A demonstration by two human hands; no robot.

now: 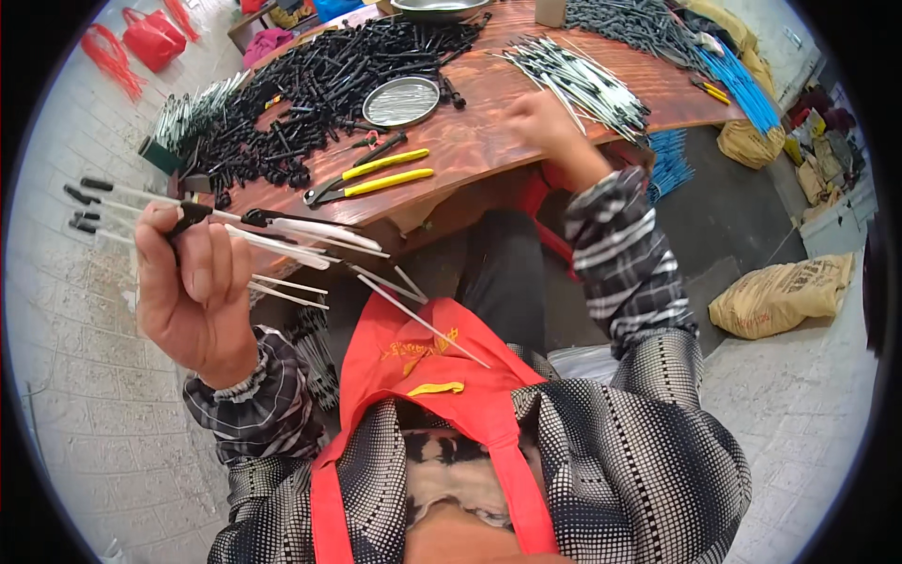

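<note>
My left hand is raised left of the table's near edge, closed around a bundle of thin white rods with black ends. The rods fan out on both sides of the fingers, and a black piece shows near the thumb. A few white rods slant down in front of my red apron. Over the table, my right hand is just in front of a heap of white rods with dark ends. Motion blurs its fingers, so I cannot see whether anything is between them.
Yellow-handled cutters lie near the table's front edge. Behind them are small red-handled snips, a round dish of thin metal pins and a large heap of black plastic parts. Blue rods overhang the right edge; a sack lies below.
</note>
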